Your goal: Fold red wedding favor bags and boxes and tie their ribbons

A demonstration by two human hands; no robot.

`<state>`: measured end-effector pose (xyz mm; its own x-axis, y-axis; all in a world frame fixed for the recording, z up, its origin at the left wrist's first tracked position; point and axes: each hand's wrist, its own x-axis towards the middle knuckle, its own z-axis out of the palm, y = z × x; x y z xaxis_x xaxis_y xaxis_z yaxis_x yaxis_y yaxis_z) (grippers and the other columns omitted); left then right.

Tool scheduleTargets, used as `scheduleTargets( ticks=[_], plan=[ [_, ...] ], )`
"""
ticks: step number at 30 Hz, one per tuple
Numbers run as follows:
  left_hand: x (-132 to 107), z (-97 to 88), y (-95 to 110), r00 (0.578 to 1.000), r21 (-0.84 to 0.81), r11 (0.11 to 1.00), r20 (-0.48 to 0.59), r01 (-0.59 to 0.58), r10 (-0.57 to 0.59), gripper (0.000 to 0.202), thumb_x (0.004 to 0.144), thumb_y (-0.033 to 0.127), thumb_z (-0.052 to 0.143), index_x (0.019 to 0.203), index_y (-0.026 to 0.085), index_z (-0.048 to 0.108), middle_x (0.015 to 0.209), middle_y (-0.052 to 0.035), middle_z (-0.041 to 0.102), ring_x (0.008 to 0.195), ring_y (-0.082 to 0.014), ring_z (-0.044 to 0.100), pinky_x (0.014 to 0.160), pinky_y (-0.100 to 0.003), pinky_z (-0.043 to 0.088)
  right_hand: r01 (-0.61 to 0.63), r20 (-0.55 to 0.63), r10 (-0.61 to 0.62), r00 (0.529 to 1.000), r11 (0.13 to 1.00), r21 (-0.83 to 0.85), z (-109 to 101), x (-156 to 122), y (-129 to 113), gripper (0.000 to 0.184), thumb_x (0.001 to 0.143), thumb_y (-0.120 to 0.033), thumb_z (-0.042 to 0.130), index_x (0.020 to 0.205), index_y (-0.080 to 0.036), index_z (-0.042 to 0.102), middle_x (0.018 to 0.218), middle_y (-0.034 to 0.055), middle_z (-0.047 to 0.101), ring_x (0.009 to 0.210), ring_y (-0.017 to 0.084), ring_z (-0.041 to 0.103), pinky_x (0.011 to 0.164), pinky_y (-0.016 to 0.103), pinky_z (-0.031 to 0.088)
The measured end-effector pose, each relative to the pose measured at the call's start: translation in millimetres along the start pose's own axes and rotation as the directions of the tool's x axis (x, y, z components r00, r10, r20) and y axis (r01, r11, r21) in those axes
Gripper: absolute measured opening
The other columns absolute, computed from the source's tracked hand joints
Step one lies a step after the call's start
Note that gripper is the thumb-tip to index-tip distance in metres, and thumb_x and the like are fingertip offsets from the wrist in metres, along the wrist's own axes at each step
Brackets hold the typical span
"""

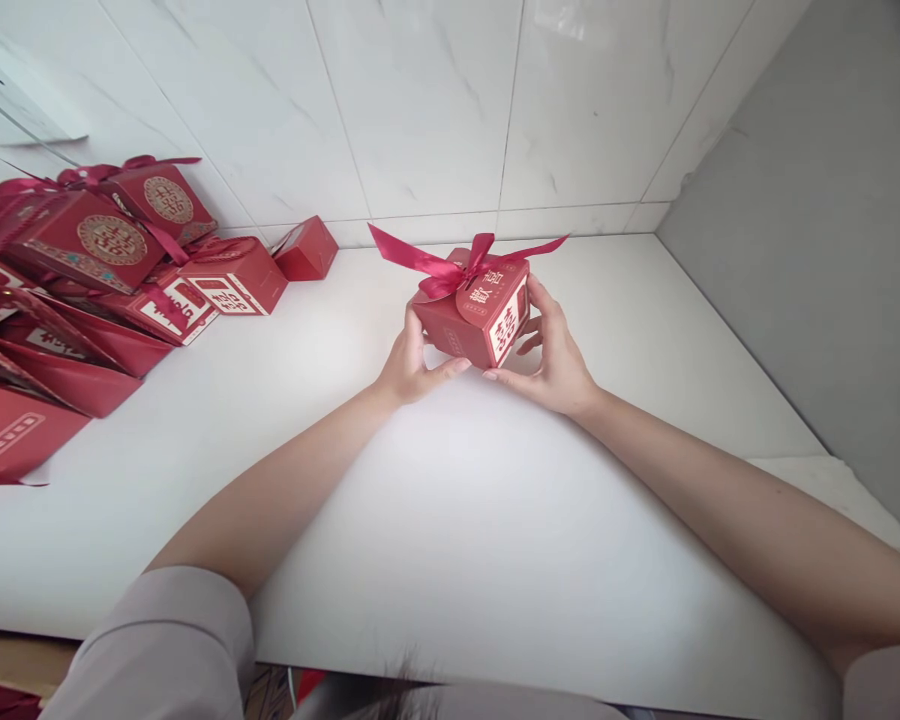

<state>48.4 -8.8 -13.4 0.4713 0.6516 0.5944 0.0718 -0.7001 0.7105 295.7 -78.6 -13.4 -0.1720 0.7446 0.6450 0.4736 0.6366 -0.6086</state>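
Observation:
A red gift box (457,318) with white and gold lettering is held between both hands over the white table. A dark pink ribbon (442,268) is tied in a bow on its top, with two loose ends spreading left and right. My left hand (416,362) grips the box's left side, its thumb along the lower front edge. On the other side, my right hand (551,350) has its fingers against the right face and its thumb at the bottom corner. The fingertips of my left hand are hidden behind the box.
Several red boxes with ribbons (112,240) are piled at the left, with flatter red packages (22,430) in front. A small red box (307,248) stands near the tiled wall (427,110). White sheets (832,490) lie at the right edge of the table (420,540), beside a grey wall (817,230).

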Motion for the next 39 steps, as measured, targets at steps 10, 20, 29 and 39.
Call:
scheduleTargets(
  ticks=[10,20,29,39],
  plan=[
    [7.5,0.0,0.0,0.993,-0.203,0.977,-0.084,0.067,-0.085,0.072,0.093,0.067,0.066,0.148,0.028,0.040,0.156,-0.0154,0.055,0.143,-0.0324,0.058,0.119,-0.050,0.048,-0.059,0.012,0.058,0.998,0.997,0.048,-0.3,-1.9,-1.9,0.083,0.097,-0.061,0.067,0.166,-0.036,0.028,0.161,0.0165,0.048,0.078,0.022,0.071,0.076,0.050,0.068],
    [6.8,2.0,-16.4,0.998,-0.237,0.971,-0.062,0.008,-0.024,0.103,0.085,0.070,0.074,0.164,0.038,0.017,0.154,-0.0140,0.055,0.143,-0.0350,0.058,0.122,-0.057,0.044,-0.068,0.002,0.068,0.998,0.996,0.057,-0.5,-0.8,-2.5,0.078,0.097,-0.065,0.065,0.161,-0.032,0.035,0.154,0.0158,0.056,0.073,0.020,0.070,0.074,0.047,0.069],
    [7.8,1.1,-15.0,0.990,-0.228,0.967,-0.065,0.110,-0.128,0.096,0.087,0.072,0.071,0.162,0.038,0.022,0.158,-0.0143,0.052,0.147,-0.0347,0.055,0.126,-0.057,0.040,-0.152,-0.001,0.153,0.988,0.983,0.105,-2.7,2.4,-8.4,0.070,0.097,-0.067,0.063,0.155,-0.035,0.040,0.154,0.0125,0.058,0.067,0.016,0.066,0.068,0.042,0.068],
    [9.5,2.6,0.8,0.974,-0.193,0.963,-0.087,0.189,-0.208,0.080,0.086,0.076,0.068,0.147,0.028,0.047,0.151,-0.0142,0.061,0.142,-0.0335,0.059,0.122,-0.053,0.045,-0.185,0.003,0.185,0.983,0.978,0.101,-3.3,2.4,-5.8,0.070,0.097,-0.072,0.061,0.153,-0.036,0.040,0.150,0.0125,0.061,0.068,0.017,0.069,0.063,0.037,0.066]
  ],
)
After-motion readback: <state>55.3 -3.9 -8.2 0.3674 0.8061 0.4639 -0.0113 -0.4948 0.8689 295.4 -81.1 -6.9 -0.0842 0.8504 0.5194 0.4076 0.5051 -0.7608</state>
